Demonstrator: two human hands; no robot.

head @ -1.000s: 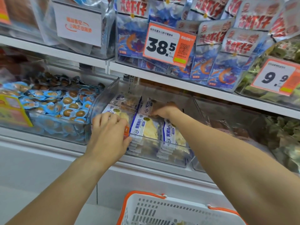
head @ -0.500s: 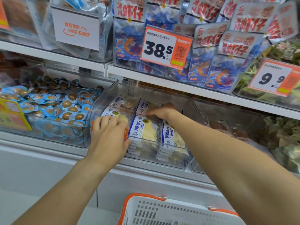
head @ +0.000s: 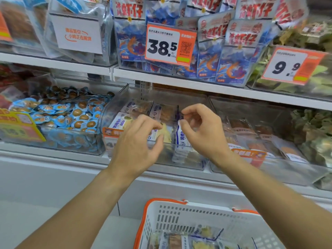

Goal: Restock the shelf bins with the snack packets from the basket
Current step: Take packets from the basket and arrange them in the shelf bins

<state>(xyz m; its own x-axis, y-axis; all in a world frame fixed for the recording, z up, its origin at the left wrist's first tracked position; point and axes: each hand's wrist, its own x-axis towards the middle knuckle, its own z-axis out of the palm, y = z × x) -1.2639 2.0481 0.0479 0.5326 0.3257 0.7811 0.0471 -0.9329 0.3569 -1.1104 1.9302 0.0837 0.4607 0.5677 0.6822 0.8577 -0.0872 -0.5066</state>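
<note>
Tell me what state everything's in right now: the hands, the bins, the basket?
left hand: fingers loosely curled, holding nothing
right hand: fingers loosely curled, holding nothing
middle clear bin: partly filled with white snack packets
basket: packets lying at the bottom
egg snack bin: heaped full

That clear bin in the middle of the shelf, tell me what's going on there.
A person is restocking the clear bin on the lower shelf with white-and-blue snack packets. Both hands are raised just in front of the bin, empty: the left hand and the right hand have loosely curled fingers and hold nothing. Several packets already lie stacked in the bin. The white basket with the orange rim sits below, with more packets in it.
</note>
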